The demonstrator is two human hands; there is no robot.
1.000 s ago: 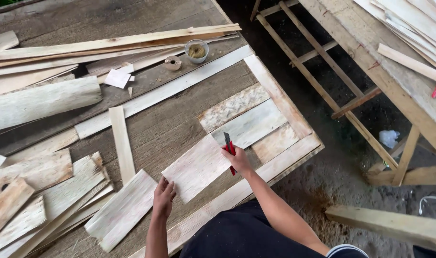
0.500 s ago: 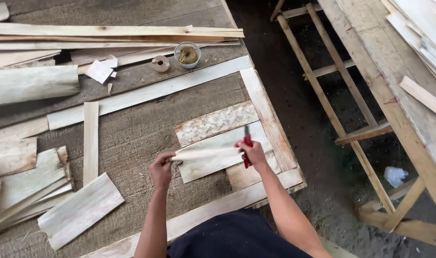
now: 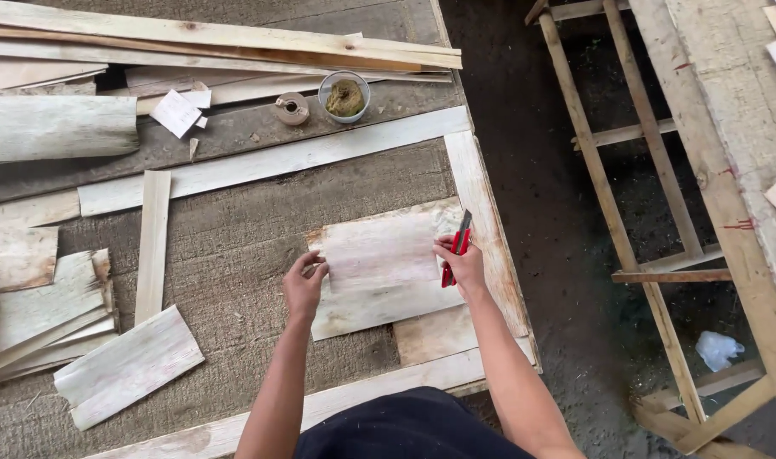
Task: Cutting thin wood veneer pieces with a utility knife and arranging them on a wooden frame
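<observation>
We hold a pale veneer sheet between both hands, flat over the rough work board. Our left hand pinches the sheet's left edge with thumb and fingers. Our right hand presses on the sheet's right edge while its fingers grip a red utility knife, which points up and away from us.

Taking the veneer sheet as landmark: it lies on top of a larger veneer piece that shows below it. Just to its right runs a long wooden strip. Beyond it, farther from us, another pale strip crosses the board, and past that stand a small cup of brownish stuff and a tape roll. Well to the left lies a loose veneer offcut.
</observation>
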